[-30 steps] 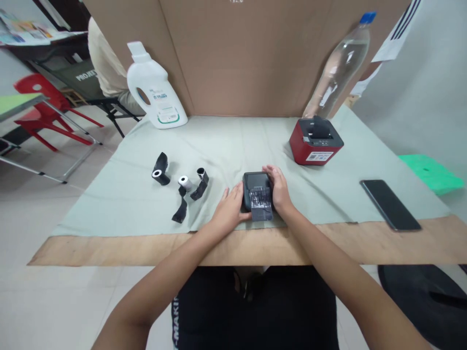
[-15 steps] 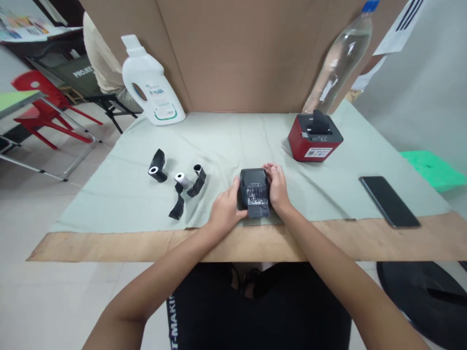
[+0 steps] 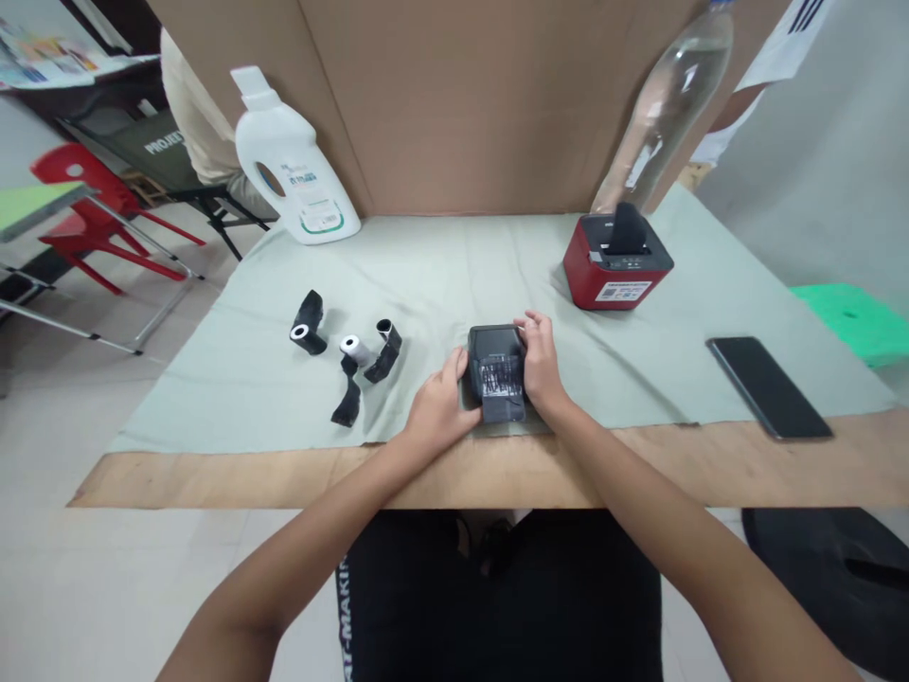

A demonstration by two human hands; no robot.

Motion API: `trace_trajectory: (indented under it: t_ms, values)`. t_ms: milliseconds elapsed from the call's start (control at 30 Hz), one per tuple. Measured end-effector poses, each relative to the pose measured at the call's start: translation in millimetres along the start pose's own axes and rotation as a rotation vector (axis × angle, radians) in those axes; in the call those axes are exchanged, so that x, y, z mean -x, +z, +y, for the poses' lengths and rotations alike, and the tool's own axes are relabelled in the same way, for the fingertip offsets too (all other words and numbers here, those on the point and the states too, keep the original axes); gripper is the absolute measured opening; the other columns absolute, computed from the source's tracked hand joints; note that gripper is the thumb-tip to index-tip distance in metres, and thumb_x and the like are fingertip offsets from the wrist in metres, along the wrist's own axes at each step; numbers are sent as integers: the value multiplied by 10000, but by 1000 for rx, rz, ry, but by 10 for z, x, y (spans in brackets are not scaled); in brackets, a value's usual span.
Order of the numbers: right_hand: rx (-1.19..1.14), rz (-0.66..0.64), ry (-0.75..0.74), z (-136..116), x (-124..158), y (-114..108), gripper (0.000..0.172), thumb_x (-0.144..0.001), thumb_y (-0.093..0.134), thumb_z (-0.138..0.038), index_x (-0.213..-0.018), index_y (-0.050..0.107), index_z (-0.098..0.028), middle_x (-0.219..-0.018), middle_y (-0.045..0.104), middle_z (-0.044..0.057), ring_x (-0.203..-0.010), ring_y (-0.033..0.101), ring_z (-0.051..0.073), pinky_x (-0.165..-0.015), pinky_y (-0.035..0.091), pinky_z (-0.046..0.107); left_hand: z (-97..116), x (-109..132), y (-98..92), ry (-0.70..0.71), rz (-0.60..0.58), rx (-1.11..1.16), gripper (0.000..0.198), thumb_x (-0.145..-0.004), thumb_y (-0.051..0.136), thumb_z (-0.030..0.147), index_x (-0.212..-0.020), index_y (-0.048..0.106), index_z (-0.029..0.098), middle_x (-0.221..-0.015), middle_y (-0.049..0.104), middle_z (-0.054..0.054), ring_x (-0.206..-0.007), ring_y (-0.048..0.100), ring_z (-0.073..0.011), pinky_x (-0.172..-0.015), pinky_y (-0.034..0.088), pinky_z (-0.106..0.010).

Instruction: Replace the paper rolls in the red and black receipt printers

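Green cloth [image 3: 440, 275] under paper rolls [image 3: 359, 352] and red printer [image 3: 593, 279]; left hand [image 3: 440, 398], right hand [image 3: 543, 367], fingers curved round black device [image 3: 495, 341]

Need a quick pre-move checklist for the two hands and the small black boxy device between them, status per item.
1. Left hand against the left side of the small black boxy device: ok.
2. Right hand against its right side: ok.
3. Dark printed strip free of the fingers: cannot tell; the left thumb lies right by its edge.
4. Small white-and-black rolls with loose strips apart from both hands: ok, off to the left.
5. Red box-shaped machine with a black top clear of the right hand: ok, farther back on the right.
6. Device's underside: cannot tell, hidden from this view.
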State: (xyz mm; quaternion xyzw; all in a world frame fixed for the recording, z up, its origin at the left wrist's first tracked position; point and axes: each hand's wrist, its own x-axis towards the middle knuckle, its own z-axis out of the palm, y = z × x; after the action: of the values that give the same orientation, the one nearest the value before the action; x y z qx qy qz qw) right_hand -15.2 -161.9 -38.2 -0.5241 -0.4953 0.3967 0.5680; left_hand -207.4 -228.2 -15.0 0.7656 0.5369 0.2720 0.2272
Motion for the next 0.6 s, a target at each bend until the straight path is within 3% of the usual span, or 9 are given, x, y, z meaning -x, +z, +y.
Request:
trace_trajectory:
  t_ms: [167,367,533,600]
  values:
    - [-4,35,56,-140,30,28,490,-991,452,-667,-1288,510,-281,-1229,721,85,-1157,675,282,-1113,479,501,-57,-27,-17,7,3,50,822,-789,838,296,-1546,536,188,-1467,691,-174,-1323,702,-374,-1134,585,-542]
    - [12,32,40,-171,36,28,498,-981,456,-674,-1263,528,-270,-1290,747,117,-1251,662,301,-1166,440,517,-88,-47,-8,36,14,58,830,-773,858,289,-1539,550,208,-1445,710,-155,-1283,726,-354,-1121,593,-528]
    - [15,39,36,-176,38,33,519,-980,457,-699,-1245,555,-264,-1300,763,121,-1293,651,307,-1196,421,524,-93,-57,14,109,59,-63,849,-743,864,283,-1525,542,196,-1533,643,-165,-1413,635,-346,-1303,392,-599]
    - [3,51,41,-173,39,36,510,-984,459,-697,-1240,565,-269,-1303,763,114,-1298,653,305,-1203,417,525,-93,-60,19,105,55,-82,827,-757,854,305,-1516,547,186,-1547,629,-173,-1440,613,-341,-1315,372,-593]
